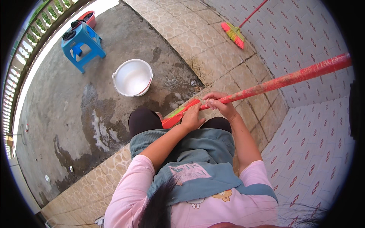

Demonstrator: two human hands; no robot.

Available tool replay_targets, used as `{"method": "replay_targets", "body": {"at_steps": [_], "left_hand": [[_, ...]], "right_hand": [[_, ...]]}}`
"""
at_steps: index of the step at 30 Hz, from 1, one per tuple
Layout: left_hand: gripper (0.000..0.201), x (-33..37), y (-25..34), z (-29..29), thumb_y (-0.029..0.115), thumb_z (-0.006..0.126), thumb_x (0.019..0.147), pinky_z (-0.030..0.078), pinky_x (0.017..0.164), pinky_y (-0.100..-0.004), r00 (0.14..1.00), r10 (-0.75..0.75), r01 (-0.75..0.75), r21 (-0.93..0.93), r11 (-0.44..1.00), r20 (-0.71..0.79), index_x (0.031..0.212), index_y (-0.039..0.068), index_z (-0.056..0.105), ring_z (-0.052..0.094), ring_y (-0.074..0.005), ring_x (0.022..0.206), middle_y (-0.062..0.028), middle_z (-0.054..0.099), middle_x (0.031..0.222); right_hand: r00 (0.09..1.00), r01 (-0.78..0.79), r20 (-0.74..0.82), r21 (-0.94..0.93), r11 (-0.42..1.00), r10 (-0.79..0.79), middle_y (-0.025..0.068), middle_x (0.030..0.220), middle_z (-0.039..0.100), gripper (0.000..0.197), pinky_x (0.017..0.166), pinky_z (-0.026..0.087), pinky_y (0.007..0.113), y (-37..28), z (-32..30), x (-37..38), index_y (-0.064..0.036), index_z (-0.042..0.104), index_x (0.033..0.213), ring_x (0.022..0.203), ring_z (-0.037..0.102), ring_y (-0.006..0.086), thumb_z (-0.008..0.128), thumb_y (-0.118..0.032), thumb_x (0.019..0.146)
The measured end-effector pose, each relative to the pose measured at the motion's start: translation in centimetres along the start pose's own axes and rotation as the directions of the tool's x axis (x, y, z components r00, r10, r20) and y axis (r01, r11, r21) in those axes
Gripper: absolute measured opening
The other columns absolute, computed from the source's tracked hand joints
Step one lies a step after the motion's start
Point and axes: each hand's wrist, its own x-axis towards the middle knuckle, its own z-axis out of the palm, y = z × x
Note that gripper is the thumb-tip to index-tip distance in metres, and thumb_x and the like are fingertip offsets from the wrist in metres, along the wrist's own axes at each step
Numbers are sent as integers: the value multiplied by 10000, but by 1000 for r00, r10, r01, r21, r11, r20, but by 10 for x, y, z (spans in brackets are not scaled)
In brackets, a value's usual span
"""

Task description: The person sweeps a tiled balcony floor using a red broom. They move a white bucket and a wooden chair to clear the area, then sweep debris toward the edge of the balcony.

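A broom with a long red handle (pixel 281 83) slants across my lap from the upper right. Its head (pixel 175 116), red with a yellow-green stripe, rests by my knees, partly hidden by my left hand. My left hand (pixel 192 117) grips where the head meets the handle, fingers pressed along it. Just to the right, my right hand (pixel 222 106) is closed around the lower end of the handle, thumb and forefinger near the joint. Ahead of my knees stands a white bucket (pixel 133 78) on wet concrete.
A blue plastic stool (pixel 84 43) holds something dark, with a red basin (pixel 90 19) behind it. Another broom (pixel 234 35) with pink and yellow bristles leans by the tiled wall (pixel 304 38). A balustrade (pixel 23 60) runs along the left. Small litter (pixel 71 169) lies on the concrete.
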Motion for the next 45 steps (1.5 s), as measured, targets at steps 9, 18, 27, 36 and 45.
{"method": "replay_targets", "body": {"at_steps": [9, 18, 27, 36, 45], "left_hand": [[112, 40, 27, 57, 176, 635, 761, 471, 701, -486, 991, -80, 64, -147, 987, -104, 766, 66, 612, 611, -373, 779, -164, 625, 752], [251, 39, 20, 67, 211, 615, 846, 421, 639, -485, 994, -9, -6, -125, 992, -113, 666, 49, 547, 558, -378, 682, -159, 586, 670], [228, 134, -1, 134, 141, 634, 813, 420, 661, -475, 982, 187, -187, -250, 950, -28, 650, 35, 515, 549, -373, 702, -163, 559, 664], [239, 109, 3, 134, 177, 626, 823, 420, 685, -479, 998, 54, -49, -196, 979, 17, 655, 38, 529, 563, -376, 744, -169, 576, 687], [237, 62, 24, 144, 180, 638, 820, 393, 652, -512, 993, -97, 81, -196, 977, -74, 662, 35, 539, 551, -405, 696, -186, 569, 669]], "right_hand": [[963, 231, -124, -68, 971, -238, 24, 744, 555, 502, 725, 456, 282, -60, -17, -49, 32, 456, 1271, 738, 557, 124, 611, -191, 848], [878, 470, -135, 69, 880, -459, -7, 512, 468, 375, 432, 391, 250, -150, -53, -89, 79, 481, 1123, 372, 409, 106, 558, -146, 834], [774, 339, -443, -312, 888, -451, 51, 572, 485, 61, 439, 374, 285, -122, -19, -88, 31, 543, 791, 446, 433, 140, 501, -9, 772], [760, 378, -493, -195, 905, -424, -42, 484, 321, 100, 429, 348, 268, -113, -58, -90, 10, 497, 846, 387, 278, 66, 420, -44, 813], [861, 375, -360, -29, 926, -360, -17, 468, 365, 76, 382, 318, 263, -130, -81, -87, 21, 502, 799, 357, 259, 64, 445, -27, 786]]}}
